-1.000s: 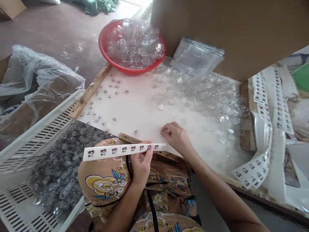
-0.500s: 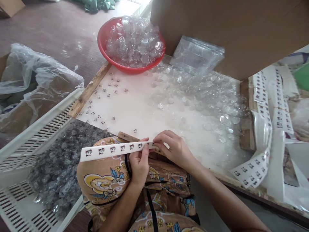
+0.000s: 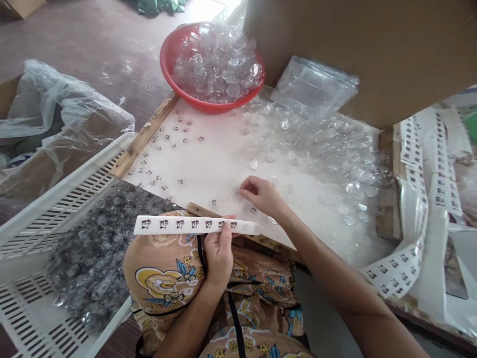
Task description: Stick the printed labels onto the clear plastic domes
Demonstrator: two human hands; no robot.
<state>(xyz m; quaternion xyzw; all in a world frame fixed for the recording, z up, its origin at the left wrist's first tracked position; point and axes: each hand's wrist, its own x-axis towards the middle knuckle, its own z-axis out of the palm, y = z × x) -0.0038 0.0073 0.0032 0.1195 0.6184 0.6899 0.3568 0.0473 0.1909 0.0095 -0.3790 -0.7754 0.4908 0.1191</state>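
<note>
My left hand [image 3: 219, 251] pinches a white strip [image 3: 151, 225] printed with a row of small panda stickers, above my lap. The strip's right end has no pandas on it. Over the white tabletop [image 3: 219, 159], my right hand [image 3: 263, 196] is closed in a pinch, with a small panda sticker at its fingertips. Another panda sticker [image 3: 253, 211] lies just below that hand. More panda pieces [image 3: 185, 140] are scattered on the left of the tabletop. Clear round discs [image 3: 350, 169] are heaped on its right side.
A red basin [image 3: 212, 105] of clear discs stands at the back, beside clear plastic bags [image 3: 315, 87] and a large cardboard box [image 3: 365, 54]. A white slotted basket [image 3: 67, 191] full of pieces is at left. Sticker strips [image 3: 417, 199] hang at right.
My right hand has moved up and away from the strip's right end, over the tabletop, with a sticker at its fingertips. My left hand still holds the strip. The camera view has shifted slightly.
</note>
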